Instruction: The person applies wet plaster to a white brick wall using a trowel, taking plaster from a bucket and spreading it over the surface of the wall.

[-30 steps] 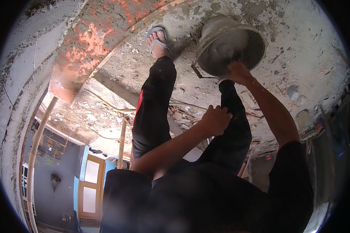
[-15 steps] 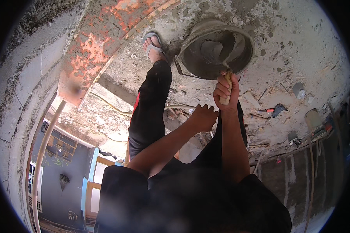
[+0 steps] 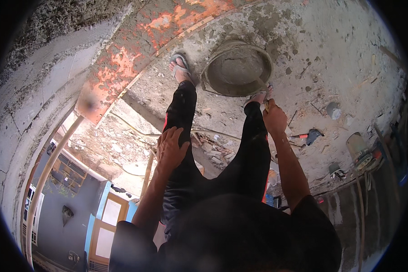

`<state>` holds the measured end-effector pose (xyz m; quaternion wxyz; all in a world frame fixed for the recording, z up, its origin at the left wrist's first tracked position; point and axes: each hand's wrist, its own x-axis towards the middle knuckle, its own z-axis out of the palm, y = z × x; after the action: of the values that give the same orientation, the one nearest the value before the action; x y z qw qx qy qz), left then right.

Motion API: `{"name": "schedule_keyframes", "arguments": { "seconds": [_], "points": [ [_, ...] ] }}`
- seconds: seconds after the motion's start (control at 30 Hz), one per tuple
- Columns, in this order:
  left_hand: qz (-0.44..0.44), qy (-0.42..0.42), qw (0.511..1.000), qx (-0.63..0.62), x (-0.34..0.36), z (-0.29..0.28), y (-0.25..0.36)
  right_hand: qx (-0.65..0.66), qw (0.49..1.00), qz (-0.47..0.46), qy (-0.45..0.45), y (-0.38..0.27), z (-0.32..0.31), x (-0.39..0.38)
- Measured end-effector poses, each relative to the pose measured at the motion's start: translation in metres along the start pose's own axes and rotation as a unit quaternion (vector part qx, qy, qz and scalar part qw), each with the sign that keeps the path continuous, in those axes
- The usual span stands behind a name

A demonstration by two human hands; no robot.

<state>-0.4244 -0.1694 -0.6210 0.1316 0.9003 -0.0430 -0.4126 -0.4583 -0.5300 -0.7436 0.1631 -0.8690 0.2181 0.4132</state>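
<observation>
My right hand is closed round the handle of a trowel, whose grip is mostly covered by my fingers. Its blade end reaches over the near right rim of a round mortar bucket and is partly hidden there. Grey wet mortar lies inside the bucket, which stands on the ground by my right foot. My left hand rests on my left thigh near the knee, fingers spread, holding nothing.
To the left runs an orange-red board smeared with mortar, with a wooden pole below its end. Rubble lies between my legs. At right are a red-handled black tool and a dirty container.
My left hand has moved left and down from beside my right wrist onto my left thigh. My right hand has come down, with the trowel tilted toward the bucket. The view has shifted.
</observation>
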Motion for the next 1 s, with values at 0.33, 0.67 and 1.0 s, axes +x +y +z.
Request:
{"name": "schedule_keyframes", "arguments": {
  "seconds": [0.33,0.67,1.0],
  "points": [
    [0.014,0.054,0.997,0.053,0.031,-0.005,-0.001,-0.042,0.998,-0.047,0.024,0.042,0.021,0.051],
    [0.039,-0.057,0.994,0.09,0.051,-0.043,-0.031,0.31,0.916,0.179,0.181,-0.031,0.058,0.039],
    [0.047,-0.036,0.989,0.137,0.028,-0.02,-0.039,0.34,0.94,0.032,0.001,-0.005,0.089,0.023]
  ]
}}
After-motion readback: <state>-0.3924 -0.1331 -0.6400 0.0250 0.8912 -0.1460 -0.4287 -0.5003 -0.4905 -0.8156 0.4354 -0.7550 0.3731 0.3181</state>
